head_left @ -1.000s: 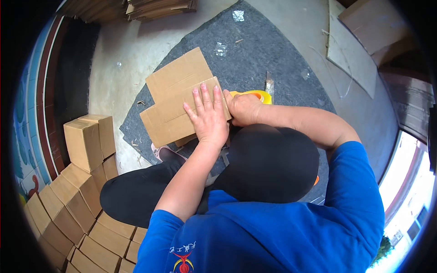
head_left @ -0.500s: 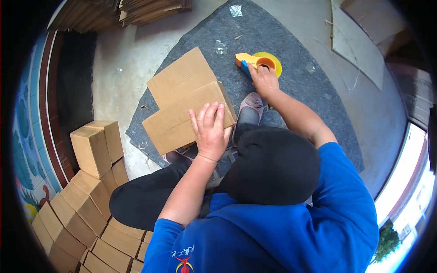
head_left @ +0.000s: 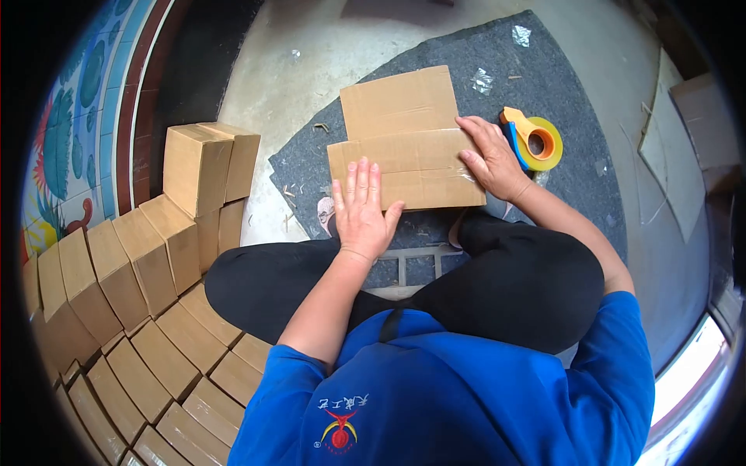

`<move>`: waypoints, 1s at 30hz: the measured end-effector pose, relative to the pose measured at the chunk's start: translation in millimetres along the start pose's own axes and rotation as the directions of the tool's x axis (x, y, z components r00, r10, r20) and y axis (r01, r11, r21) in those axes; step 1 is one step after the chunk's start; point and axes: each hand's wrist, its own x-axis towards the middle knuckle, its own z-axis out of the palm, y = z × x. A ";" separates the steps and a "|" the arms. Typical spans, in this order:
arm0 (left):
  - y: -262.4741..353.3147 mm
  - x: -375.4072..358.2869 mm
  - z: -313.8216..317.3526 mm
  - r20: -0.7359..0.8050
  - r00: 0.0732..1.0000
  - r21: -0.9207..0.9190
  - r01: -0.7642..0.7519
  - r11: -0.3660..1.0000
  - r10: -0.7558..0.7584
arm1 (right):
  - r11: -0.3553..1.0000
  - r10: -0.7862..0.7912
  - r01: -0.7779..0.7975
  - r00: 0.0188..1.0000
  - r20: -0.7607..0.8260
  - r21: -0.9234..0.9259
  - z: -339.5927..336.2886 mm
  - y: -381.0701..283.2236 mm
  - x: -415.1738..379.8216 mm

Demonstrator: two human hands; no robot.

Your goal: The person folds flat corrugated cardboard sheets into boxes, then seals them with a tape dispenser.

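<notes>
A brown cardboard box (head_left: 423, 179) lies in front of my knees, with one flap (head_left: 400, 105) spread out on its far side. My left hand (head_left: 363, 213) rests palm down on the box's near left part, fingers straight and thumb apart. At the right end, my right hand (head_left: 497, 163) touches the box with thumb and forefinger spread; its other fingers are partly hidden. Close beyond that hand, an orange tape dispenser (head_left: 517, 120) with a blue handle and a yellow roll of tape lies on the dark mat.
Rows of closed cardboard boxes (head_left: 140, 248) fill the lower left, with two more boxes (head_left: 198, 167) stacked higher beside the wall. Under the work is a dark grey mat (head_left: 583, 194) with scraps of clear tape (head_left: 482, 81). A flat pale board (head_left: 672, 147) lies at right.
My right hand has let go of the tape dispenser and moved onto the box's right end. The box has turned straighter before me, my left hand staying on it. The head view has shifted.
</notes>
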 end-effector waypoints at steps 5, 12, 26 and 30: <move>-79.8 -4.0 34.4 0.302 0.669 -0.692 0.644 0.327 -0.679 | 0.998 -0.005 0.000 0.997 0.076 0.061 -3.8 3.1 3.2; -47.3 15.4 -41.9 0.285 0.915 -0.952 0.235 -0.196 -0.287 | 0.937 0.277 -0.276 0.961 0.028 0.213 -35.2 -6.3 52.8; -175.5 26.5 -196.1 -0.368 0.699 -0.918 -0.170 0.357 -0.613 | 0.543 0.456 -0.637 0.771 0.445 0.547 -10.3 -170.0 203.5; -233.0 16.4 -203.8 -0.340 0.709 -0.908 -0.076 0.412 -0.618 | 0.453 0.401 -0.660 0.751 0.525 0.599 45.3 -181.4 233.4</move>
